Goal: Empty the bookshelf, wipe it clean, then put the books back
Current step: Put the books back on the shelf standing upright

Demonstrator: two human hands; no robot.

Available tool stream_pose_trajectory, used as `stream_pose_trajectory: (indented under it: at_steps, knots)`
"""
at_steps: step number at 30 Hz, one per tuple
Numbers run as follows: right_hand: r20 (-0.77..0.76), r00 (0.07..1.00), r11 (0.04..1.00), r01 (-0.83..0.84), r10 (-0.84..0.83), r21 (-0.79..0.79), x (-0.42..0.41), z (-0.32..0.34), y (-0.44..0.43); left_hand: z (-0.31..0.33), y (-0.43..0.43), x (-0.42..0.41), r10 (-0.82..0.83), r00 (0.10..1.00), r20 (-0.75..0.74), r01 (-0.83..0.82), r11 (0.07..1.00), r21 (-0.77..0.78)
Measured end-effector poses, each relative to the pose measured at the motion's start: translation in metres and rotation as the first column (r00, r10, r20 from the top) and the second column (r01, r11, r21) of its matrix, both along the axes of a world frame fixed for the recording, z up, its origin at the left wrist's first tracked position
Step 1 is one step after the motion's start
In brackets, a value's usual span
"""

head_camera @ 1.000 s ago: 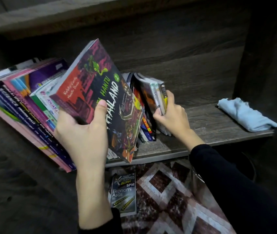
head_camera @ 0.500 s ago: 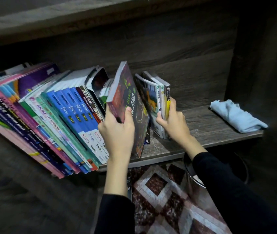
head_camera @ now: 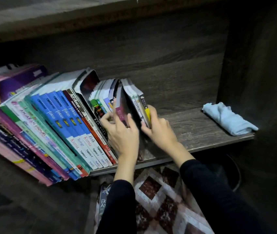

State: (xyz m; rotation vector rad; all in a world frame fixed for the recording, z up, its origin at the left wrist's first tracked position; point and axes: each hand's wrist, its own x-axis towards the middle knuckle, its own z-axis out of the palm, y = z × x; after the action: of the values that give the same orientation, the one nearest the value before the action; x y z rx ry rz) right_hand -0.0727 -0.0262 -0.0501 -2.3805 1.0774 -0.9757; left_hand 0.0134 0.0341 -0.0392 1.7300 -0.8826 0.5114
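Half a second ago the book [head_camera: 123,107] leaned with its cover toward me; now it stands nearly edge-on at the middle of the shelf [head_camera: 193,130], slid into the gap in the row. Both my forearms reach over the shelf's front edge, wrists close together. My left hand [head_camera: 122,134] grips the book, thumb on one cover and fingers on the other. My right hand [head_camera: 159,130] curls round the small books [head_camera: 138,102] just beside it. The cloth [head_camera: 227,120] lies at the shelf's right end.
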Motion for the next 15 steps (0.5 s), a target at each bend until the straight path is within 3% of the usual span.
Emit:
stream_pose_trajectory:
  at_steps: [4, 9, 13, 15]
  knots:
    - [-0.078, 0.996, 0.999, -0.033, 0.032, -0.018, 0.012, -0.001, 0.000, -0.007, 0.016, 0.001, -0.148, 0.979, -0.139, 0.156, 0.987, 0.046]
    - [0.151, 0.985, 0.977, -0.109, 0.081, 0.183, 0.005, -0.012, -0.007, -0.022, 0.037, 0.009, -0.336, 0.910, -0.244, 0.394, 0.883, 0.256]
    - [0.209, 0.970, 0.941, -0.184, 0.126, 0.284, -0.003, -0.022, -0.009, -0.011, 0.046, 0.028, -0.417, 0.840, -0.346, 0.533, 0.752, 0.388]
    - [0.220, 0.965, 0.916, -0.216, 0.146, 0.338, -0.006, -0.025, -0.013, -0.011, 0.048, 0.026, -0.409, 0.835, -0.368, 0.537, 0.750, 0.386]
